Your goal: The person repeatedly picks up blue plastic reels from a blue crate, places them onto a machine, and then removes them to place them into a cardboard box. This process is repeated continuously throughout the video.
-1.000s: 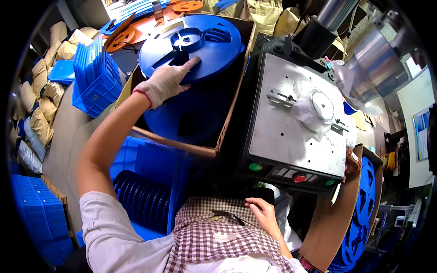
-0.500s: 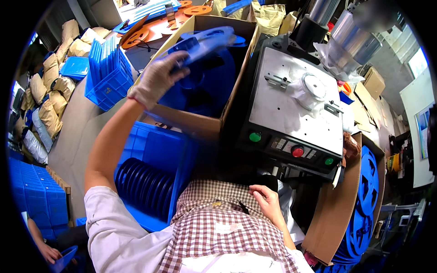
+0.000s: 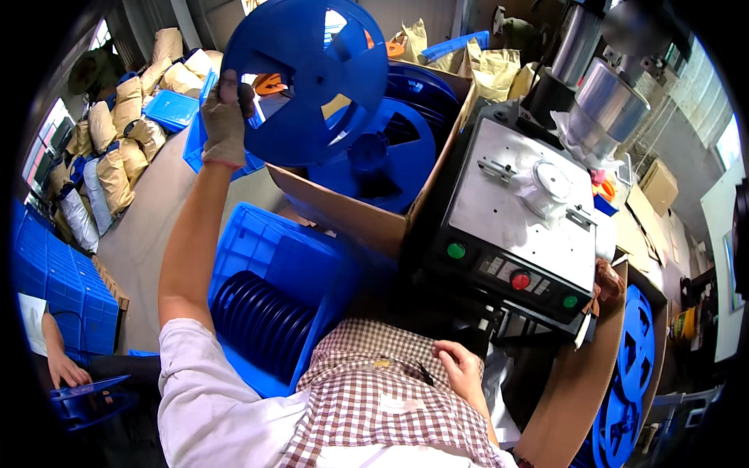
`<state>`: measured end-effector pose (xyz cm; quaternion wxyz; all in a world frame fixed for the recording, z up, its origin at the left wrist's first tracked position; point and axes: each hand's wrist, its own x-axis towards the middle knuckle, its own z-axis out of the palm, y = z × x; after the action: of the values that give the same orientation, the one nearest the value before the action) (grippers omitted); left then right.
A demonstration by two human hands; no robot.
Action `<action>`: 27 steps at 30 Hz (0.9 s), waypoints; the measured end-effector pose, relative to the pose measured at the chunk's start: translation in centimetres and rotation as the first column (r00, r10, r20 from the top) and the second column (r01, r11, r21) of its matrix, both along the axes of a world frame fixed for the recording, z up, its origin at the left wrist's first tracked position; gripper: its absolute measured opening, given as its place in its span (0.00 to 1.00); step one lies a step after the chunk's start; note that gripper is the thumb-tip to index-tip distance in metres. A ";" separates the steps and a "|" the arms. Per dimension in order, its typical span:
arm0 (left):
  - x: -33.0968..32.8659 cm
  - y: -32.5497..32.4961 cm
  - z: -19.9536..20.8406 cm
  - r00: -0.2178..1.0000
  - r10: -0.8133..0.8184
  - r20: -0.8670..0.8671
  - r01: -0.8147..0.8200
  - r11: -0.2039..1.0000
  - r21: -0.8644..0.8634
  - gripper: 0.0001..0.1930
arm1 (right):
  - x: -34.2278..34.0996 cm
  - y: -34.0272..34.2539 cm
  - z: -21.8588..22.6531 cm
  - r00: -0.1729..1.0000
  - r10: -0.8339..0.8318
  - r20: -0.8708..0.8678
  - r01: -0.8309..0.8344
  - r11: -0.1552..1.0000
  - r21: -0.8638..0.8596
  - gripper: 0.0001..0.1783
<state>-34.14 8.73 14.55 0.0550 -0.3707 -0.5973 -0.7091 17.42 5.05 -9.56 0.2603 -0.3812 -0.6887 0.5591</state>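
My left hand (image 3: 224,117), in a pale glove, grips a blue plastic reel (image 3: 312,82) by its left rim. The reel is raised and tilted, its spoked face showing. Behind and below it, a cardboard box (image 3: 343,207) holds more blue reels (image 3: 368,152). Near my waist my right hand (image 3: 462,366) is bare and rests by my checked apron (image 3: 390,382), fingers loosely bent and apart, with nothing seen in them. Between my left arm and the apron, a blue plastic crate (image 3: 248,228) contains a row of dark blue discs (image 3: 265,320) standing on edge.
A machine with a metal plate (image 3: 499,203), buttons and a cylindrical head stands to the right of the box. Another cardboard box (image 3: 573,374) with blue reels is at lower right. Sacks (image 3: 117,164) pile up at far left. A co-worker's hand (image 3: 69,370) touches a blue reel at lower left.
My left hand has lifted the blue reel and turned its face into view. The view has shifted a little. My right hand stays by the apron.
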 end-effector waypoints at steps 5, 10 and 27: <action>6.5 3.2 -1.2 0.925 -0.158 -0.346 0.148 0.987 -0.055 0.15 | -0.2 -0.2 0.9 1.000 0.026 0.011 -0.026 1.000 0.013 0.10; 6.2 4.2 -1.8 0.941 -0.338 0.014 0.338 0.941 0.036 0.18 | -2.2 2.0 6.8 0.979 0.201 -0.023 -0.187 0.945 0.268 0.11; -6.0 3.9 -19.1 0.856 -0.050 0.514 0.167 0.969 -0.184 0.26 | -6.9 6.2 10.9 0.964 0.267 -0.008 -0.252 0.917 0.308 0.11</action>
<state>-40.14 12.60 -4.52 -0.1855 -0.2088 -0.6442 -0.7121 10.53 11.23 1.30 0.2563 -0.2278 -0.8042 0.4854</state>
